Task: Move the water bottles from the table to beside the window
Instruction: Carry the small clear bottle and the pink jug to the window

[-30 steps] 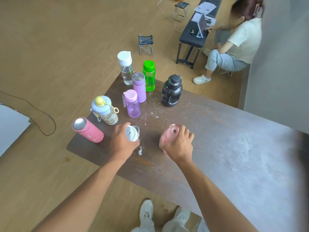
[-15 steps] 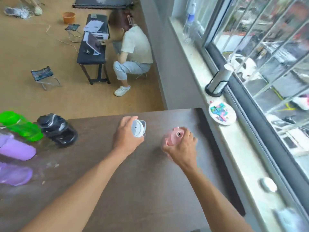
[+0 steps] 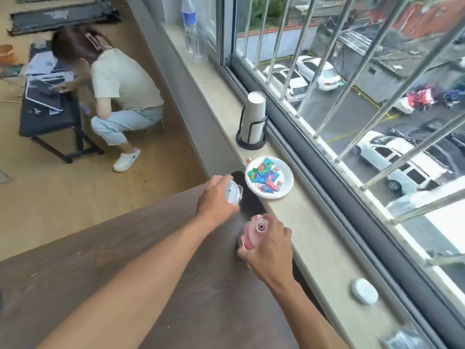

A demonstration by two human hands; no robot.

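Observation:
My left hand [image 3: 217, 197] grips a clear bottle with a white lid [image 3: 233, 192], held over the far right edge of the dark wooden table [image 3: 113, 268]. A pink bottle [image 3: 253, 233] is clasped from above in my right hand [image 3: 268, 248], just short of the stone window sill [image 3: 324, 235]. Both bottles hang near the gap between table and sill. The other bottles on the table are out of view.
On the sill stand a white plate of coloured wrappers [image 3: 269, 177], a cup stack in a black holder [image 3: 253, 122], a plastic water bottle [image 3: 190, 23], a glass [image 3: 200, 50] and a white lid-like disc [image 3: 364, 290]. A person [image 3: 120, 89] crouches by a black bench [image 3: 47, 114].
My view swung right from the group of bottles toward the window. Both hands carried their bottles across the table to its edge by the sill.

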